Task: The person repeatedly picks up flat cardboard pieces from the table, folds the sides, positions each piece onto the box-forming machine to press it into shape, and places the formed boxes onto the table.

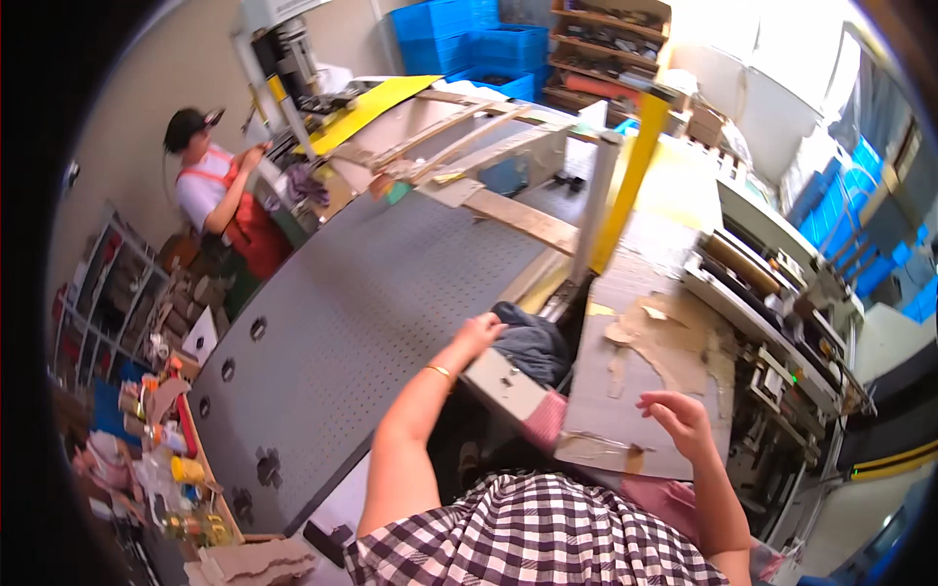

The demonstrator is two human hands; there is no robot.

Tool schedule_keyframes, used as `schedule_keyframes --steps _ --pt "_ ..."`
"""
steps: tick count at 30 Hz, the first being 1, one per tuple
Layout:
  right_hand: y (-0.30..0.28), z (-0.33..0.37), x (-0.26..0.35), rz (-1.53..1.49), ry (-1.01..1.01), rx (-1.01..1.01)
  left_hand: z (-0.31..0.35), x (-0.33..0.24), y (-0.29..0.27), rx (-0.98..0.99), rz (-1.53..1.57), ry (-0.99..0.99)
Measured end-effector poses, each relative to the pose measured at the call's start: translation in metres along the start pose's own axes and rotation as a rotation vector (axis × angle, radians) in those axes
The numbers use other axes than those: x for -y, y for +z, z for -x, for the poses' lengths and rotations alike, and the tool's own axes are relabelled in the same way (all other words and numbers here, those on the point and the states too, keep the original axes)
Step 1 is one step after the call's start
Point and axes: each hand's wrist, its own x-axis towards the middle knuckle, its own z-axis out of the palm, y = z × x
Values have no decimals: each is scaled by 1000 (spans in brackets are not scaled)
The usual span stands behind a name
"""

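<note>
My left hand [477, 335] reaches forward with its fingers closed at the left edge of a crumpled dark grey cloth [537, 344]. That cloth lies on top of a light beige metal box [505, 384] with a small dark fitting on its face. A red-and-white patterned cloth [547, 418] hangs at the box's right end. My right hand [680, 420] hovers over or near the right edge of a cardboard-covered tabletop [606, 410], its fingers loosely bent and apart, holding nothing. Torn brown cardboard [674, 337] is stuck on that tabletop.
A large grey perforated panel [371, 283] spans the left. A yellow-and-grey post [625, 186] rises between it and the cardboard-topped surface. Machinery with rollers [762, 293] stands at the right. Another person [230, 190] in a red apron works at far left; blue crates [469, 49] are stacked behind.
</note>
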Motion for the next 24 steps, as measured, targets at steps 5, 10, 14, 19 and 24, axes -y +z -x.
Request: schedule_keyframes --steps 5,10,14,19,24 --pt "112 -126 -3 369 -135 164 20 44 36 -190 205 457" --pt "175 -220 -53 876 -269 334 133 61 -34 51 -248 563" --pt "175 -227 -95 1049 -199 427 235 192 -109 -296 219 -255" --pt "196 -259 -117 1303 -184 471 416 331 -187 -775 -373 -948" --pt "202 -267 -123 1389 -168 508 456 361 -196 -703 -420 -1155"
